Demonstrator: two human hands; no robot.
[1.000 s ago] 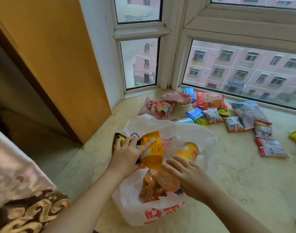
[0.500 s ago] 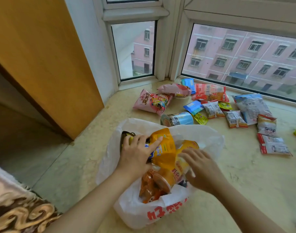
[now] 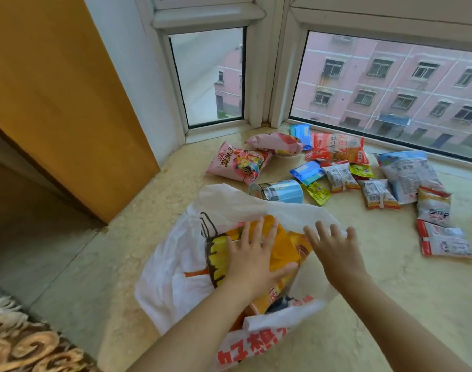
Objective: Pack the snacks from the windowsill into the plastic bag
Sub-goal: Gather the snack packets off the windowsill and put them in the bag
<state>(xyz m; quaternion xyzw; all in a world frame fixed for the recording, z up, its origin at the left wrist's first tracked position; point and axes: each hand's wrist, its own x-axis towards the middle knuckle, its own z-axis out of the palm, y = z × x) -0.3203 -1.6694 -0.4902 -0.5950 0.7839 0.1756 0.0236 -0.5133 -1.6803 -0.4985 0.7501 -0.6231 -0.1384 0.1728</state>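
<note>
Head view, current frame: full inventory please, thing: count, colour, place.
Thin plastic bag: 1, white with red print, near middle of sill, mouth open.
Snack packs in the bag: several, orange and yellow; exact count hidden.
Pink puffed snack bags: 2, far left of pile.
Cylindrical blue-labelled tub: 1, lying just beyond bag.
Red flat pack: 1, by window.
Blue foil sachets: 2, mid-pile.
Large pale blue bag: 1, right.
Small packets: several, mixed colours, right of tub.
Marble windowsill: 1, beige.
Wooden panel: 1, orange, left.
Left hand: flat on orange pack.
Right hand: fingers spread, over bag edge.
</note>
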